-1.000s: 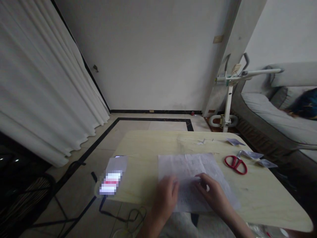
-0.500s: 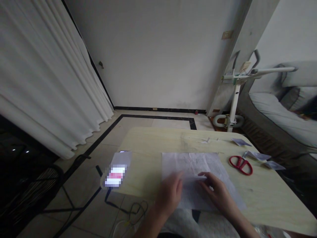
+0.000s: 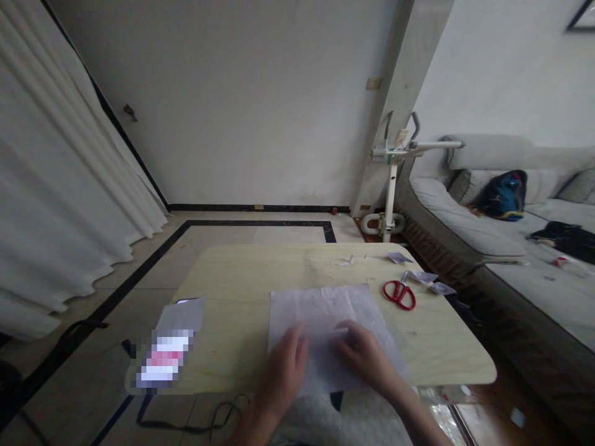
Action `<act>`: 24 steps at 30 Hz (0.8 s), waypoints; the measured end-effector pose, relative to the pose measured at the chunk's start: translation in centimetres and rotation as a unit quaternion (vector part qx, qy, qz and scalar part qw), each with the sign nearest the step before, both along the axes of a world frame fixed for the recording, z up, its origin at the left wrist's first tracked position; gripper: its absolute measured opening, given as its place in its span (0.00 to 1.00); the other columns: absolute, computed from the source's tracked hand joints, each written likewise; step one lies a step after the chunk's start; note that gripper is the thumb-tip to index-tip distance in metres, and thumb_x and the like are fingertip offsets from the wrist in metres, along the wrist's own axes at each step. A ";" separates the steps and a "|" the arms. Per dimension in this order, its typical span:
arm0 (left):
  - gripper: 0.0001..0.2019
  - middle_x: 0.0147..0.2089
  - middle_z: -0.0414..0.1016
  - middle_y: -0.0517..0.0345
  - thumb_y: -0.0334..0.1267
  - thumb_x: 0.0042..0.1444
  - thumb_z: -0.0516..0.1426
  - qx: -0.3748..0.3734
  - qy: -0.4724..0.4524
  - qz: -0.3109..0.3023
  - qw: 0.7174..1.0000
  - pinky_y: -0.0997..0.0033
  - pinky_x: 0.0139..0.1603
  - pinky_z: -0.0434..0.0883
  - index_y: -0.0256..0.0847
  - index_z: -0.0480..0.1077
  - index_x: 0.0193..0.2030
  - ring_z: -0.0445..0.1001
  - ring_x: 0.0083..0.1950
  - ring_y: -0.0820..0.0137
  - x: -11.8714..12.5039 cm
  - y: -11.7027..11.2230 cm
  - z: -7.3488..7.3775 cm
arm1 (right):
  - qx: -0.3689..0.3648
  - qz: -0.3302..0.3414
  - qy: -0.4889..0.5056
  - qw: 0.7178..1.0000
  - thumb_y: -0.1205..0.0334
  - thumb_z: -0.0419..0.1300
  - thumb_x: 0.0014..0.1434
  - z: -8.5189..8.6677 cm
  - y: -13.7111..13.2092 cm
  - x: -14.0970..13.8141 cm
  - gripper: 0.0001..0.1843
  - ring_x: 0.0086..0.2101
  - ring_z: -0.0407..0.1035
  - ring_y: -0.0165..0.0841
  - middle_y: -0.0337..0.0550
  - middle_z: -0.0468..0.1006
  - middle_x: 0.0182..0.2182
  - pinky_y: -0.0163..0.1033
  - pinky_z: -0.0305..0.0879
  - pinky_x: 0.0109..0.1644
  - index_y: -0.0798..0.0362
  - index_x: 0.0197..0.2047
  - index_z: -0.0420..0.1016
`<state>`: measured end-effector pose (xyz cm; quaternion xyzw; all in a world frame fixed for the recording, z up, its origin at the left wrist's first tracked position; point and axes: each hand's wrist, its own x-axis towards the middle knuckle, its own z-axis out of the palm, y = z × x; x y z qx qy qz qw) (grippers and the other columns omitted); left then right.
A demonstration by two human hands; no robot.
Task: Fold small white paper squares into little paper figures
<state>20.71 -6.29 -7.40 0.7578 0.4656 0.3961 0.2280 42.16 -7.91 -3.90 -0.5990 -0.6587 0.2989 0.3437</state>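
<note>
A large printed paper sheet point(image 3: 325, 300) lies on the pale wooden table in front of me. Above it, my left hand point(image 3: 289, 358) has its fingers curled together. Facing it, my right hand point(image 3: 361, 352) is also closed, thumb and fingers pinched. A small pale piece of paper point(image 3: 320, 341) spans the gap between the fingertips, blurred and hard to tell from the sheet beneath. Red-handled scissors point(image 3: 398, 295) rest to the right of the sheet, their tips near small folded paper pieces point(image 3: 424, 277).
Paper scraps point(image 3: 346, 261) and another folded piece point(image 3: 398, 257) are at the table's far side. A phone point(image 3: 163, 359), its screen lit and pixelated, lies at the left edge beside a paper point(image 3: 188, 313). Beyond stand exercise equipment point(image 3: 390, 186) and a grey sofa point(image 3: 465, 232).
My view has turned to the right, so the table sits further left and more sofa shows. Both hands stay close together over the sheet; the white folded edge at my right fingers is less distinct.
</note>
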 end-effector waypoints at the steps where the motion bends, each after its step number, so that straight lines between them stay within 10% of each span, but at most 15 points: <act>1: 0.14 0.51 0.82 0.49 0.35 0.66 0.51 -0.009 -0.005 0.007 1.000 0.56 0.53 0.77 0.43 0.69 0.56 0.80 0.52 0.59 -0.1 0.2 -0.1 | 0.003 -0.003 -0.001 1.000 0.61 0.58 0.58 0.0 0.0 0.1 0.07 0.26 0.67 0.34 0.36 0.71 0.24 0.36 0.63 0.29 0.52 0.40 0.73; 8: 0.14 0.45 0.82 0.49 0.42 0.66 0.51 -0.074 -0.057 0.040 0.995 0.60 0.48 0.77 0.41 0.73 0.49 0.81 0.47 0.59 -1.2 1.7 0.7 | 0.048 -0.032 0.017 0.998 0.59 0.60 0.58 0.9 0.6 -0.2 0.11 0.28 0.68 0.35 0.37 0.70 0.27 0.38 0.66 0.33 0.51 0.44 0.72; 13: 0.14 0.36 0.80 0.53 0.44 0.63 0.53 -0.133 -0.098 0.045 0.985 0.66 0.38 0.75 0.39 0.72 0.48 0.79 0.37 0.62 -1.2 1.9 1.3 | 0.079 -0.058 0.049 0.994 0.59 0.58 0.58 1.3 1.9 -1.5 0.07 0.28 0.65 0.35 0.39 0.70 0.27 0.39 0.63 0.32 0.51 0.30 0.69; 24: 0.16 0.26 0.68 0.65 0.47 0.55 0.59 -0.246 -0.188 0.059 0.949 0.78 0.18 0.60 0.37 0.71 0.45 0.64 0.20 0.74 -1.5 2.2 1.7 | -0.023 -0.099 0.131 0.986 0.53 0.61 0.55 1.2 2.6 -1.6 0.12 0.25 0.67 0.34 0.36 0.72 0.21 0.36 0.63 0.28 0.50 0.26 0.70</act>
